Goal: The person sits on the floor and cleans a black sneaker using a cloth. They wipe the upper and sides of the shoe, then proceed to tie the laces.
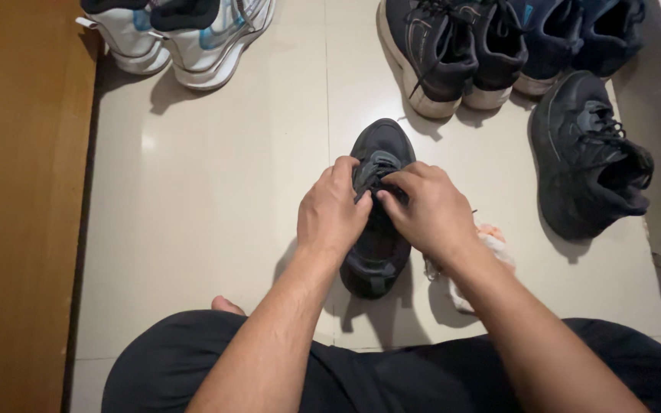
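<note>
View from the head camera, looking down. A black mesh lace-up sneaker (379, 206) stands upright on the pale glossy tiled floor (208, 191), toe pointing away from the person, just beyond the person's dark-clothed lap. Both hands meet over its laces: the left hand (333, 210) curls against the sneaker's left side, fingers pinching the lacing; the right hand (430, 210) grips from the right, thumb and forefinger pinched on a lace. No finished bow shows, so the lacing appears still in progress, though the hands hide the knot area. Right of the sneaker lies its apparent mate, a black sneaker tipped on its side (587, 157); beyond stand dark sneakers (499, 46); beyond-left, white-and-blue sneakers (185, 34). A crumpled pale cloth (491, 245) lies just right, under the wrist.
</note>
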